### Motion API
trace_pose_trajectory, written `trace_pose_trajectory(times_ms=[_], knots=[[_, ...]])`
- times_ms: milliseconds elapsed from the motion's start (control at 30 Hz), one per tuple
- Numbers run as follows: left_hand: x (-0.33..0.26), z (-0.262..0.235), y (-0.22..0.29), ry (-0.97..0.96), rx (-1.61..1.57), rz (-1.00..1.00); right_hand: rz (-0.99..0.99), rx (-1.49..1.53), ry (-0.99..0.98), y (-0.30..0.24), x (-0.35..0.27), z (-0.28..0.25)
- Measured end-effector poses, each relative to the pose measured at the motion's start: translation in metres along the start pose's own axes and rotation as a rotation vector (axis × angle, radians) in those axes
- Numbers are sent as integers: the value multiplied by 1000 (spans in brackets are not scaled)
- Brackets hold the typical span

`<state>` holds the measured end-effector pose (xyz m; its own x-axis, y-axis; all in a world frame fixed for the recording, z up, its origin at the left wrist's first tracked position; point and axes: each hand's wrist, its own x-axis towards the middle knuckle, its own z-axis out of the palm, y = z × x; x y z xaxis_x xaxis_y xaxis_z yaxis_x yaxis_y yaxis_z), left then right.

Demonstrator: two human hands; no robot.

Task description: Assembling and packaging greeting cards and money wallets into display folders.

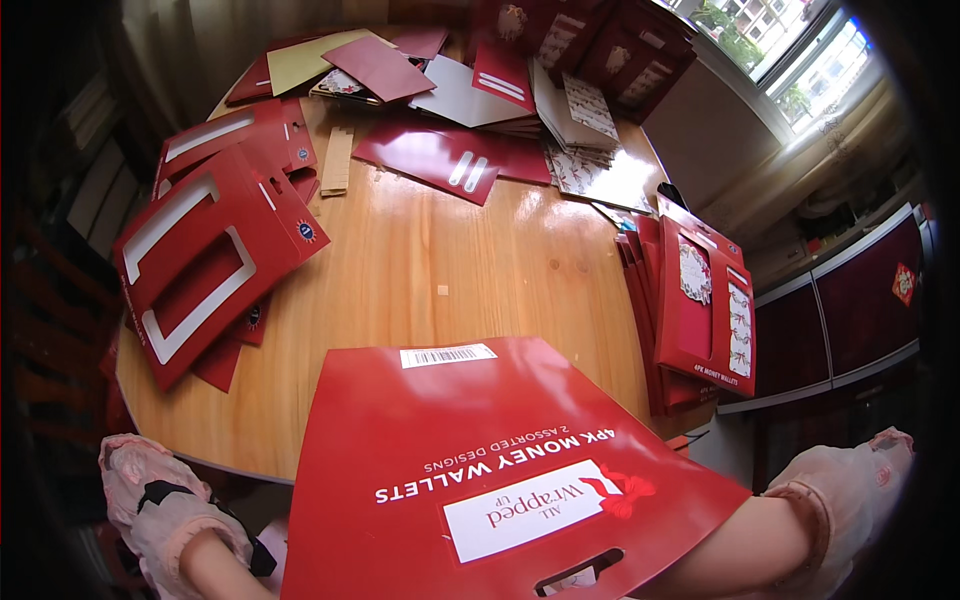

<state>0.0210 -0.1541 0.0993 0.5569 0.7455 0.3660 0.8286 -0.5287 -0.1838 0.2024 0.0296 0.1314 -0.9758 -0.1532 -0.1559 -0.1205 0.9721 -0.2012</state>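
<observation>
A large red cardboard sleeve (480, 420) is held up in front of me, its back towards me. It has a white barcode label, a white panel with a red bow picture, and a hang hole at the bottom edge. My left forearm (222, 568), in a pale sheer cuff, runs down to the lower edge left of the sleeve. My right forearm (750, 548) goes behind the sleeve's right side. Both hands are hidden, so their fingers cannot be read. Nearest on the left lies a pile of red window sleeves (190, 265) with cut-out frames.
A stack of red packs (707, 300) with patterned cards in their windows leans at the table's right edge. Across the far side of the wooden table (400, 260) lie red, white and pink cards (380, 65). A tan strip (338, 160) and larger red boxes (630, 65) are there too.
</observation>
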Motion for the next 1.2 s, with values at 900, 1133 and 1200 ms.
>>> trace_pose_trajectory(times_ms=[900,1133,1200], knots=[[73,165,-111,-552,-1521,-842,-123,26,136,16,-31,14],[88,163,-111,-585,-1446,-938,-141,23,143,15,-33,13],[87,158,-110,-482,-1557,-997,-161,30,141,16,-30,13]])
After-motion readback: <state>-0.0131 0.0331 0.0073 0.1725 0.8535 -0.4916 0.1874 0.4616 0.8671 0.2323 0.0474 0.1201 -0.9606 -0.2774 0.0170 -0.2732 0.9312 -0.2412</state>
